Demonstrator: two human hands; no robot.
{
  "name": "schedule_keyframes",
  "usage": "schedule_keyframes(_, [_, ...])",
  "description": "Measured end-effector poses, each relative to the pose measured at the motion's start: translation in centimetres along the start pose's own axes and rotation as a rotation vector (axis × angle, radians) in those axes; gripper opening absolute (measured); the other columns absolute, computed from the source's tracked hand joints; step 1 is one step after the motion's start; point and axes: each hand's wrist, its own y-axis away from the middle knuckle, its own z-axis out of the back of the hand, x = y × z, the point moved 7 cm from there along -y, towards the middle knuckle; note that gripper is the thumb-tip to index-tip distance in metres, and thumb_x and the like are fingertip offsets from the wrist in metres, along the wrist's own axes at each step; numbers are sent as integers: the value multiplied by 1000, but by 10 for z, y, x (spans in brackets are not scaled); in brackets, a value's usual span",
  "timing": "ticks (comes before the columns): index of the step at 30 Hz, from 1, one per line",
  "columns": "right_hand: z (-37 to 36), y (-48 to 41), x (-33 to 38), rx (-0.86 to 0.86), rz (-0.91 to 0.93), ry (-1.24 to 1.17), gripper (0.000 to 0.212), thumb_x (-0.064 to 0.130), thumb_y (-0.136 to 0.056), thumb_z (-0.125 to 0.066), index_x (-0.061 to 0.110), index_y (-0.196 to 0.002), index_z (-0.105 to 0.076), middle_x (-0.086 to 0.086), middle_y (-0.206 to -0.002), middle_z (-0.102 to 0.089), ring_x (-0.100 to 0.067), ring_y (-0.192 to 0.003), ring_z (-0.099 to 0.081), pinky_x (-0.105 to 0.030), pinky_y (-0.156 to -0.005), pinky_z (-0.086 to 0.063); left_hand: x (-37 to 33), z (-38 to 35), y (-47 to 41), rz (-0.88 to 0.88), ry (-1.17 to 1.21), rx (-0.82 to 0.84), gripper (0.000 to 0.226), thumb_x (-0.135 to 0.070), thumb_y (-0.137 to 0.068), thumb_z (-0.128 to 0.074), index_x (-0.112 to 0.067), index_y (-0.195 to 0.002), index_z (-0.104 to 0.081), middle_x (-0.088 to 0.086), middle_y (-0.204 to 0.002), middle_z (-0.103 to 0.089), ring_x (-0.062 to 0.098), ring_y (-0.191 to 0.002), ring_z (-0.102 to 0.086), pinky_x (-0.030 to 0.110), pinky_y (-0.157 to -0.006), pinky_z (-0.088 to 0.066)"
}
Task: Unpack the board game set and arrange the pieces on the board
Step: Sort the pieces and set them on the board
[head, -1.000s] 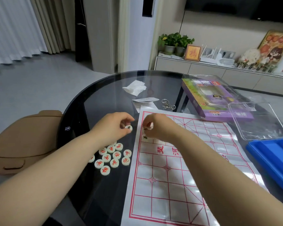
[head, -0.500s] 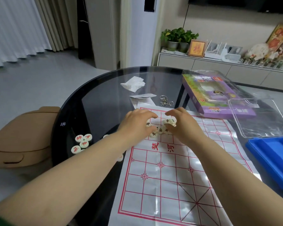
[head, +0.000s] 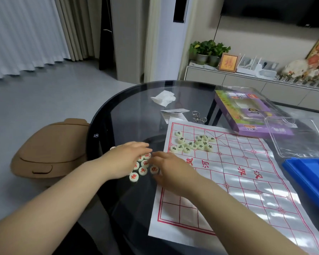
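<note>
- The left hand (head: 128, 159) lies flat with its fingers stretched out. It rests on top of a little pile of red pieces (head: 143, 171) and grips nothing.
- The right hand (head: 167, 169) is loose too. Its fingers are out and touch the other side of the same pile.
- The red pieces sit on the glass table (head: 118, 115), just beside the left edge of the board (head: 238, 181), not on it. I can see 7 of them, and more may hide under the left hand.
- The black pieces (head: 193, 144) are on the board, but bunched in a heap near its far corner, not on their own spots.
- The blue tray (head: 309, 173) and the clear lid (head: 298, 140) lie off to the right. No pieces show in them, so I think the unpacking is done.
- Left to do, I think: get the red pieces onto the board, then put every piece on its own spot.
</note>
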Motion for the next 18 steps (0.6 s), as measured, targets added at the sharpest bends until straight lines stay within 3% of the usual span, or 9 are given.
schedule_keyframes(11, [3,-9,-2,-36,-21,4,31,20,-91,-50,11,-120,-58,-9,-123,-54,-26,-113,-47,-34,-94,-40,8,13,1,114,177,-178,34,-18,-90,-51,-18,-124,-55,-1,-125,-56,14,-115,-49,23,-97,-36])
schedule_keyframes(18, [8,-21,-3,15,12,29,34,27,-91,-52,11,-121,-55,-6,-121,-50,-21,-110,-48,-22,-83,-34,17,8,5,119,313,-280,36,-9,-95,-37,-17,-128,-51,-4,-137,-46,10,-127,-39,13,-98,-24])
